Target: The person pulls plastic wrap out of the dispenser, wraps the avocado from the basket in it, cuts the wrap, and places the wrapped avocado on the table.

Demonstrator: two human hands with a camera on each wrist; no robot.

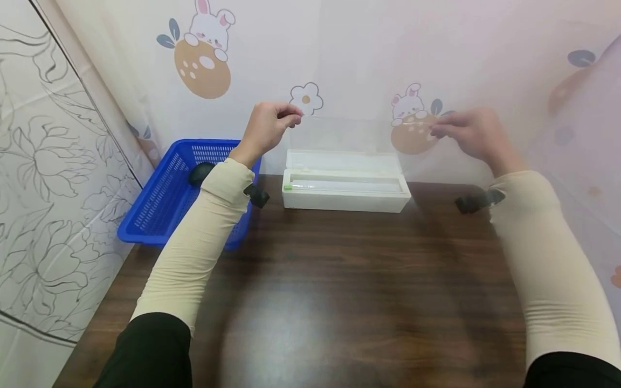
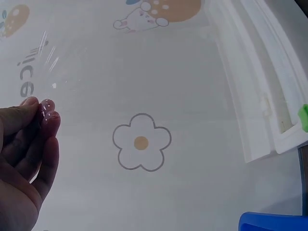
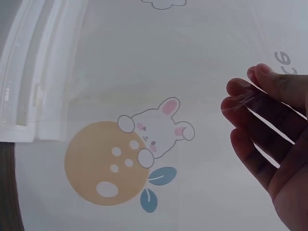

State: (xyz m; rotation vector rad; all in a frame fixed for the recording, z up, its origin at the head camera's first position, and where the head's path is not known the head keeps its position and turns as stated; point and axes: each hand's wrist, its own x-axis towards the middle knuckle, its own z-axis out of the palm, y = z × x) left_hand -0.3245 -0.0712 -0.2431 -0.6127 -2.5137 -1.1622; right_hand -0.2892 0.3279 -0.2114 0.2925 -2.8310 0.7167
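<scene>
A clear sheet of cling film is stretched between the two hands, in front of the patterned backdrop. Its upper left corner is pinched by the left hand between thumb and fingertips. The right hand pinches the other corner; the right wrist view shows creased film over its fingertips. Below the sheet, a white cling film dispenser stands on the table with its lid raised. Inside its long slot a pale roll shows, and a green slider sits at the left end.
To the left of the dispenser stands a blue plastic basket holding a dark, rounded object, partly hidden by the left forearm. The brown wood-grain table runs back to a printed curtain. A flowered panel borders the left side.
</scene>
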